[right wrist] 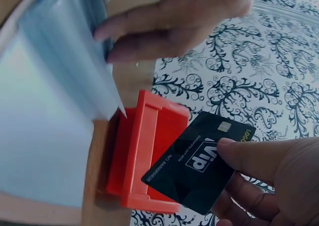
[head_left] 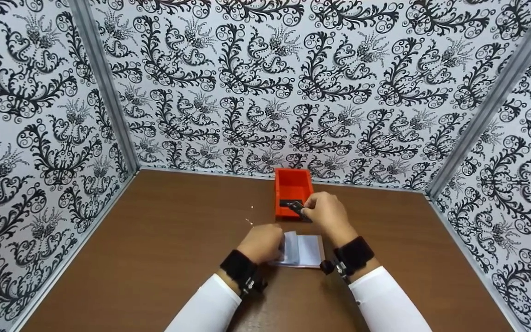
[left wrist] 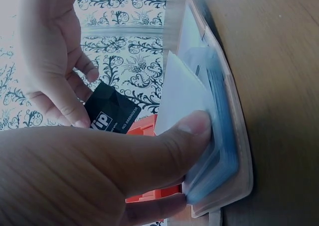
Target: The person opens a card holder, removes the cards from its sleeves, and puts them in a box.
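A card holder booklet (head_left: 310,251) with clear plastic sleeves lies open on the table. My left hand (head_left: 262,242) pinches its sleeves (left wrist: 219,136) between thumb and fingers, with some of them lifted. In my right hand (head_left: 329,214) a black card (right wrist: 199,164) is pinched by thumb and fingers; "Vip" and a gold chip show on its face. The card is in the air, apart from the booklet, and overlaps the front of a red bin (head_left: 293,177) in the head view. A dark patch shows beside the card there; I cannot tell what it is.
The brown table (head_left: 178,230) meets a patterned wall (head_left: 265,92) behind the bin, with side walls at left and right. Small bright specks (head_left: 249,222) show on the table left of the bin. Black bands with cameras sit on both wrists.
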{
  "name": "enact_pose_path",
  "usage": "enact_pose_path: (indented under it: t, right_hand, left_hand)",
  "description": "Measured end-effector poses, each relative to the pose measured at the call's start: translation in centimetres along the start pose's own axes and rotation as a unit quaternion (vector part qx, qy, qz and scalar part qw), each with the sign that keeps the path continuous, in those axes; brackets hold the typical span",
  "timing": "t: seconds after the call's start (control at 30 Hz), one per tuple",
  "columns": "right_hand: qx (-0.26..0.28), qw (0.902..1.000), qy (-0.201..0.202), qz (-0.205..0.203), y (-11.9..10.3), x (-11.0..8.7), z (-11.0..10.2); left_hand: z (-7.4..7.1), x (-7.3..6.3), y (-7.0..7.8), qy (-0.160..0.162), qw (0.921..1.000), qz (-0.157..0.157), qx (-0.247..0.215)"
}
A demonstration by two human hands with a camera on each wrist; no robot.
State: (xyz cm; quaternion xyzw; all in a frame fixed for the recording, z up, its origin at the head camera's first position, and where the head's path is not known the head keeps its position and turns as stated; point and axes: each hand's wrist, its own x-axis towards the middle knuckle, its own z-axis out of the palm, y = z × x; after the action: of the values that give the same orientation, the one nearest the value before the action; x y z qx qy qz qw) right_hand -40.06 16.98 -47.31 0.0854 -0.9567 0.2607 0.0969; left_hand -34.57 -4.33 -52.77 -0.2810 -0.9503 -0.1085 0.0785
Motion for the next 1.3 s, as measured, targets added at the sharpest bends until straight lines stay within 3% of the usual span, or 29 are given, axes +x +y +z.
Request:
enact_pose_path:
  t: [0.37, 0.73, 0.93, 1.3]
  right_hand:
    - [-0.058, 0.9973, 0.010, -0.044, -1.2, 2.1, -0.1]
    - [-0.089, 0.9873, 0.047, -0.122, -0.9, 4.2, 2.5]
    - [-0.107, 0.9842, 0.050, -0.132, -0.2, 4.8, 3.5]
    - [-0.129, 0.9839, 0.021, -0.122, 0.8, 5.0, 4.4]
  left_hand:
    - [0.2, 0.2, -0.1, -0.003, 1.0000, 0.006, 0.004]
    - [0.1, 0.3, -0.1, -0.001, 0.9999, 0.006, 0.009]
    - [0.5, 0.4, -0.2, -0.009, 0.9999, 0.005, 0.010]
    - [0.4, 0.2, -0.2, 0.013, 0.9996, 0.016, 0.019]
